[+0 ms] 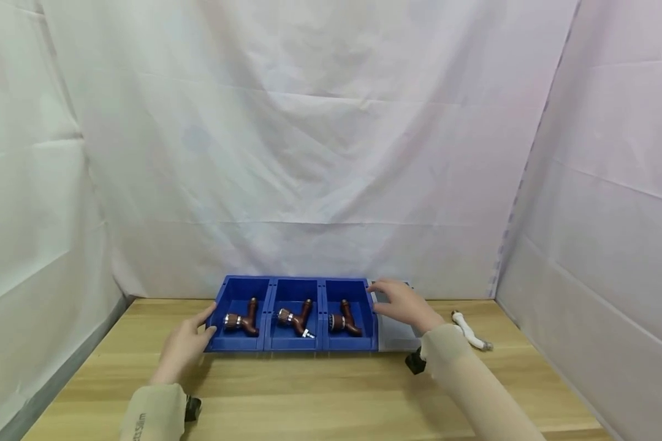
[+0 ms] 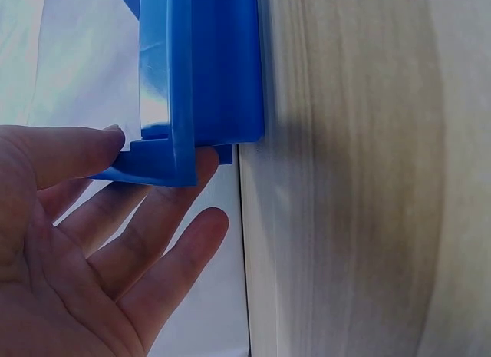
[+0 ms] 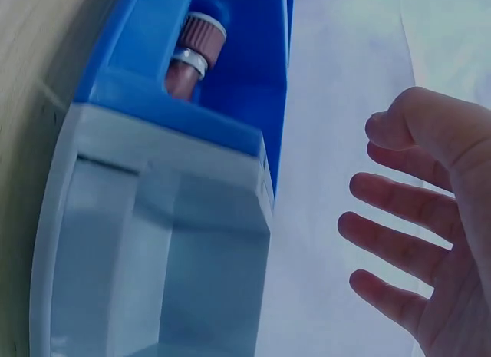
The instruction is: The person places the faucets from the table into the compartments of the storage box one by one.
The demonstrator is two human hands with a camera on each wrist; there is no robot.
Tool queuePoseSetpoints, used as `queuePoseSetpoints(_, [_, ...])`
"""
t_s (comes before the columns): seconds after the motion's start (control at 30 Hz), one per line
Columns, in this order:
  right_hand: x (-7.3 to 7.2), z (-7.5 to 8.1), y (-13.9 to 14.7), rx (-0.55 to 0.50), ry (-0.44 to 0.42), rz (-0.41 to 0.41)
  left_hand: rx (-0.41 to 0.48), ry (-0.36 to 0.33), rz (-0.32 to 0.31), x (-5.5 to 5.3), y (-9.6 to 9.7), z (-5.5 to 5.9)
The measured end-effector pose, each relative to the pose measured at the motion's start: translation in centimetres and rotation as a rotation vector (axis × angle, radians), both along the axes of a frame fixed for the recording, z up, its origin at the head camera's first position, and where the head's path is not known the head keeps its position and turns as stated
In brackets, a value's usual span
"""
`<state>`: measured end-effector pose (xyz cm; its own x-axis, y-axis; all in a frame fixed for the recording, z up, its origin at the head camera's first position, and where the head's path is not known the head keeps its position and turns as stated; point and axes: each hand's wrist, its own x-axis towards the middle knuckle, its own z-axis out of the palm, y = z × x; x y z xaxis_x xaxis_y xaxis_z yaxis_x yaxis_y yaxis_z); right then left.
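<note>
Three blue bins stand in a row, and my left hand [image 1: 184, 343] holds the left blue bin [image 1: 233, 294] at its outer side. In the left wrist view its thumb and fingers pinch the bin's rim [image 2: 180, 88]. My right hand [image 1: 405, 304] hovers by the grey bin [image 1: 398, 335] at the right end, fingers spread; the right wrist view shows nothing in the fingers [image 3: 399, 196]. Brown branched pipe-like pieces with ribbed knobs lie in the left bin [image 1: 249, 320], the middle bin [image 1: 299, 320] and the right blue bin [image 1: 346, 320]. The middle one has a silvery tip.
A white branched piece [image 1: 469, 332] with a brown end lies on the wooden table [image 1: 287, 392], right of the grey bin. White cloth [image 1: 309, 153] hangs close behind the bins and along both sides.
</note>
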<state>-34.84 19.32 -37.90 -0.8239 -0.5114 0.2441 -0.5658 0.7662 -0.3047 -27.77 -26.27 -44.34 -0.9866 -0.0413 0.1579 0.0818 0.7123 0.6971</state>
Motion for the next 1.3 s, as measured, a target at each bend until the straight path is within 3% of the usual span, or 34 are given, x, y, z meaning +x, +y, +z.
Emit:
queuePoseSetpoints(0.2, [0.3, 0.4, 2.7, -0.026, -0.036, -0.027, 0.046, -0.026, 0.000, 0.1, 0.1, -0.3])
queuePoseSetpoints(0.37, [0.7, 0.7, 4.9, -0.019, -0.014, -0.082, 0.047, -0.008, 0.000, 0.1, -0.1, -0.1])
queuePoseSetpoints(0.6, [0.9, 0.3, 7.2, -0.041, 0.007, -0.120, 0.057, -0.025, 0.010, 0.2, -0.4, -0.3])
queuePoseSetpoints(0.87, [0.4, 0.1, 10.5, -0.077, -0.044, -0.170, 0.043, -0.001, 0.010, 0.3, -0.3, -0.1])
queuePoseSetpoints(1.3, [0.2, -2.9, 14.8, -0.062, -0.115, -0.301, 0.032, -0.011, 0.017, 0.8, -0.3, 0.2])
